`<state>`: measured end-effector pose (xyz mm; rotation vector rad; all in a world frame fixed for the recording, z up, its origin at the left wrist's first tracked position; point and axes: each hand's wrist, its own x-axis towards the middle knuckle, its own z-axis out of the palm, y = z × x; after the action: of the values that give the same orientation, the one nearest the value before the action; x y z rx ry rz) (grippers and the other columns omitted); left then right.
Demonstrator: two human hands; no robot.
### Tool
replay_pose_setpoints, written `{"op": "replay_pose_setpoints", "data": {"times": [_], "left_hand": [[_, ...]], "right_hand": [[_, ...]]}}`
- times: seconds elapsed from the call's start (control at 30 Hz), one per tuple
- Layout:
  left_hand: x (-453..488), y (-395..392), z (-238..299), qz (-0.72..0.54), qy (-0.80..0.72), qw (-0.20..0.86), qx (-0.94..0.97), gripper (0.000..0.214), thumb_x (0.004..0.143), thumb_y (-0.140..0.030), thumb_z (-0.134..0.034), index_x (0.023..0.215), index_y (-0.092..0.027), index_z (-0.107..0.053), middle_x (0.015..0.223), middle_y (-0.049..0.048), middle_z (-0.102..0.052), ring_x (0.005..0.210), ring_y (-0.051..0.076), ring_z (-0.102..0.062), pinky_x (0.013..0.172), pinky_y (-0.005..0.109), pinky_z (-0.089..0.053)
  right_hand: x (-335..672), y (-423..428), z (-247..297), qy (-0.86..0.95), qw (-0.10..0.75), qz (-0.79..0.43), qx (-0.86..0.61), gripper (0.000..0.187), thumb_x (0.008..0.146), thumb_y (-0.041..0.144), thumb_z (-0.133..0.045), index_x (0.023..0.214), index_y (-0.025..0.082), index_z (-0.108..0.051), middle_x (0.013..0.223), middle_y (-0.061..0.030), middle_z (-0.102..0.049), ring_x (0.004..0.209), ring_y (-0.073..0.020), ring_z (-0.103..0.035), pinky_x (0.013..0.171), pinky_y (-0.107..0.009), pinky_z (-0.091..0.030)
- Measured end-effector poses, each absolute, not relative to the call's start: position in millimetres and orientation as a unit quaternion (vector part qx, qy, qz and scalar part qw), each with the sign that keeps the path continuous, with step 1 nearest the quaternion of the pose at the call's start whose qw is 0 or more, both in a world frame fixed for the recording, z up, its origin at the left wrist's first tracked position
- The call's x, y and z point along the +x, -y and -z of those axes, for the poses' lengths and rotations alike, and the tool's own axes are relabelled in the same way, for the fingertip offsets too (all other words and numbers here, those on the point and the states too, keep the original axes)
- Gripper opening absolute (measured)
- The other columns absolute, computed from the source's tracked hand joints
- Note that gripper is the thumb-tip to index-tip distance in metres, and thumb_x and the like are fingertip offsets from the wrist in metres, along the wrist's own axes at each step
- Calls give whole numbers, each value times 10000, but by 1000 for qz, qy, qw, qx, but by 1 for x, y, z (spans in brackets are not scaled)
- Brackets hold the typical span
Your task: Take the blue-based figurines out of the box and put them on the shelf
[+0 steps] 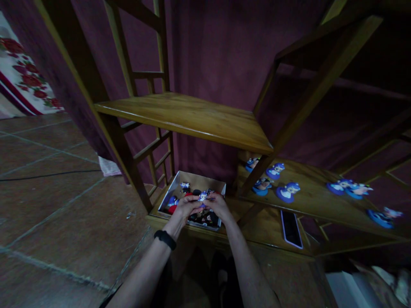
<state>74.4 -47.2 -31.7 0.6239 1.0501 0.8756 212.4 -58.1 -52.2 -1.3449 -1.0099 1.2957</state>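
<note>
Over an open cardboard box point(183, 176), both hands meet around a small purple-and-white figurine point(203, 197). My left hand point(186, 208) pinches it from the left side, a dark band on that wrist. From the right, my right hand point(218, 205) grips the same figurine with closed fingers. Inside the box lie several more small figurines in blue, red and black, among them a blue-purple one point(173, 201) near the left wall. My hands partly cover the contents.
Several figurines on round bases, such as a purple one point(288, 191), stand on the right wooden shelf point(314, 192). Below lies a phone point(291, 229). A higher shelf board point(189, 115) juts out above the box. A dark cable point(48, 174) crosses the tiled floor at left.
</note>
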Motion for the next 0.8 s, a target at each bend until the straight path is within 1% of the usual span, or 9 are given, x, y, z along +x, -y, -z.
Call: {"op": "replay_pose_setpoints", "data": {"times": [0.2,0.33,0.4,0.47,0.57,0.67,0.73,0.8], "left_hand": [[76,51,39,-398,-470,740,270,222,606,29,-667,780,-87,-594,639,76,-673,576,174,-656,589,272,-560],[76,52,43,-412,-472,735,259,225,614,30,-661,779,-100,-583,625,58,-669,575,163,-655,604,272,-560],[75,50,42,-411,-463,740,262,231,625,20,-658,807,-105,-589,641,57,-673,588,161,-658,621,271,-560],[73,47,39,-392,-440,761,272,233,644,-5,-658,849,-99,-600,691,79,-685,627,172,-665,653,284,-558],[70,43,35,-375,-411,787,266,177,696,-62,-637,870,-82,-614,737,112,-690,665,186,-669,688,315,-555],[68,41,35,-382,-418,787,244,141,725,-62,-609,864,-77,-625,730,115,-690,646,177,-667,659,299,-558],[67,40,37,-378,-427,788,232,145,716,-47,-613,857,-77,-633,733,116,-690,635,173,-666,634,275,-557],[65,38,41,-374,-430,793,215,141,706,-41,-622,841,-79,-638,735,118,-689,642,179,-668,632,275,-558]], "right_hand": [[213,60,56,429,504,-518,-542,266,494,313,-721,612,161,-538,624,37,-538,531,-99,-519,485,-220,-429],[213,59,58,457,508,-487,-544,239,508,313,-717,581,161,-547,590,36,-535,539,-99,-509,495,-211,-410],[213,59,58,449,514,-489,-543,245,515,336,-711,576,158,-554,592,27,-547,540,-104,-514,505,-219,-420],[214,58,57,429,520,-507,-538,265,516,372,-704,592,156,-571,596,22,-555,537,-109,-523,518,-235,-441],[218,57,55,413,525,-522,-530,286,507,394,-706,620,152,-602,603,16,-564,539,-111,-540,538,-249,-461],[220,57,54,402,518,-529,-539,292,505,394,-709,632,148,-619,610,13,-578,526,-104,-550,536,-245,-468],[219,56,54,397,510,-533,-546,301,499,396,-713,640,146,-623,606,16,-581,515,-101,-553,533,-247,-476],[217,54,55,392,504,-535,-553,312,484,387,-726,650,144,-623,600,21,-582,511,-102,-556,532,-252,-485]]}}
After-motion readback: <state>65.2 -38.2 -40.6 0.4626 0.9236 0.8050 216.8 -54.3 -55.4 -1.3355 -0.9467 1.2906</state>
